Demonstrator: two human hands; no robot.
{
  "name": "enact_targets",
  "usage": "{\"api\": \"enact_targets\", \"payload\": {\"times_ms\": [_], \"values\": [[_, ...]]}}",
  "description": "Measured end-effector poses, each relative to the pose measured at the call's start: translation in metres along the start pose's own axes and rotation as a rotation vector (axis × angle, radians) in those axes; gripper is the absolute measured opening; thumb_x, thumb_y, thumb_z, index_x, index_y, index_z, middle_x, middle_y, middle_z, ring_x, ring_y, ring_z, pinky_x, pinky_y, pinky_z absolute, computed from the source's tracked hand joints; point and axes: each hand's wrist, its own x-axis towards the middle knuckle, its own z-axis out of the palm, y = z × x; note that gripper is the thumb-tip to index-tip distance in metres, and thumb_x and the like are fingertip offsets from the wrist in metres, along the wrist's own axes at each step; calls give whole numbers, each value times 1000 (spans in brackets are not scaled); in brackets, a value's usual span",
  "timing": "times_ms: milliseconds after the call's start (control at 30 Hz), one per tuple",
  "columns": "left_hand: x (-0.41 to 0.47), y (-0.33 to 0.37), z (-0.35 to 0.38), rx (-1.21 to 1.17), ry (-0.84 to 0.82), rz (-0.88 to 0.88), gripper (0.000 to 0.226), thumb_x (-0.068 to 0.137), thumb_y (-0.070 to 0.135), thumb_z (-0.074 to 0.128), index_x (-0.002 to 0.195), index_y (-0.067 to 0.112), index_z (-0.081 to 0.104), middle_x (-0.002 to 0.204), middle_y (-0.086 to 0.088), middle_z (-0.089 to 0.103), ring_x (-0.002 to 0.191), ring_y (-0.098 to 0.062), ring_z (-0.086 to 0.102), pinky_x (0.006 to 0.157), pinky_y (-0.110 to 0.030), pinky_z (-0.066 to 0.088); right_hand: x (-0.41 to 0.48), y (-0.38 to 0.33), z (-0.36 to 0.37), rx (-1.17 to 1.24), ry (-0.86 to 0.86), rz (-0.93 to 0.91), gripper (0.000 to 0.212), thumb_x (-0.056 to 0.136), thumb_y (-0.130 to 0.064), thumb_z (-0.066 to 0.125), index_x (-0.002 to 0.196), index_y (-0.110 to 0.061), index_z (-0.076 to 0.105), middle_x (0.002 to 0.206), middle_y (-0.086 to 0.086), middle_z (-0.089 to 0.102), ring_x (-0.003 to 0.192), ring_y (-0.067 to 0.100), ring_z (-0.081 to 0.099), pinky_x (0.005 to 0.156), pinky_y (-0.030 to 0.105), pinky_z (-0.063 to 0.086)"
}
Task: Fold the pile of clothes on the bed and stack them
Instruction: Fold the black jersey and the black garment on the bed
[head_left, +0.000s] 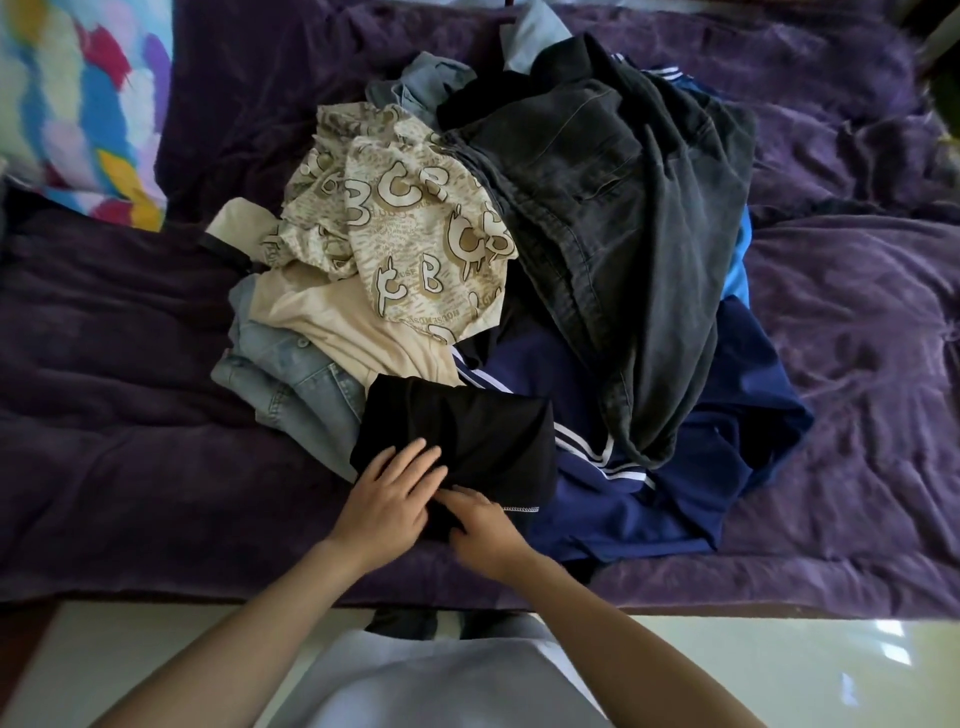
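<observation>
A folded black garment (467, 431) lies at the near edge of the clothes pile. My left hand (387, 499) rests flat on its near left corner, fingers straight. Beside it, my right hand (480, 525) has its fingers curled on the garment's near edge; whether they pinch the cloth is hard to tell. Behind lie a beige letter-print shirt (410, 228), a cream top (332, 322), light blue denim (291, 379), dark grey jeans (623, 234) and a navy garment with white stripes (649, 483).
The pile sits on a purple bedspread (130, 415), with bare stretches at left and right. A colourful pillow (83, 104) lies at the far left. The bed's near edge (727, 608) runs below my hands, with pale floor beyond it.
</observation>
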Motion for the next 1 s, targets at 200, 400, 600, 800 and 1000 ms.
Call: {"api": "enact_targets", "payload": {"times_ms": [200,400,600,800,1000], "values": [[-11,-27,1,154,-512,-168,89,36,17,88,121,10,63,133,-6,57,125,-31,49,93,-53,44,-12,38,-2,-279,310,197,40,62,-27,51,99,-18,66,103,10,70,96,28,64,69,33,56],[-3,-21,8,172,-687,-250,91,91,34,52,146,22,-19,156,-5,-18,142,-37,-18,113,-56,-3,11,31,15,-623,108,231,97,16,-40,91,109,-27,70,114,18,66,103,36,64,73,51,54],[10,-32,10,140,-731,-301,82,90,30,56,150,20,1,157,-5,-14,142,-38,-16,112,-58,1,30,39,4,-772,119,191,88,28,-27,93,113,-28,69,118,17,64,106,38,62,74,56,52],[11,-43,15,84,-722,-307,70,86,42,60,139,17,24,158,-4,-9,143,-36,-14,112,-59,2,31,41,-3,-840,214,68,50,39,-24,89,87,-24,75,93,8,71,83,31,69,58,38,55],[9,-21,12,77,-348,-169,116,33,56,87,131,12,44,136,-26,44,123,-44,44,89,-63,43,14,29,-30,-588,474,35,52,24,-16,88,73,-22,70,70,-5,64,53,19,60,34,18,35]]}}
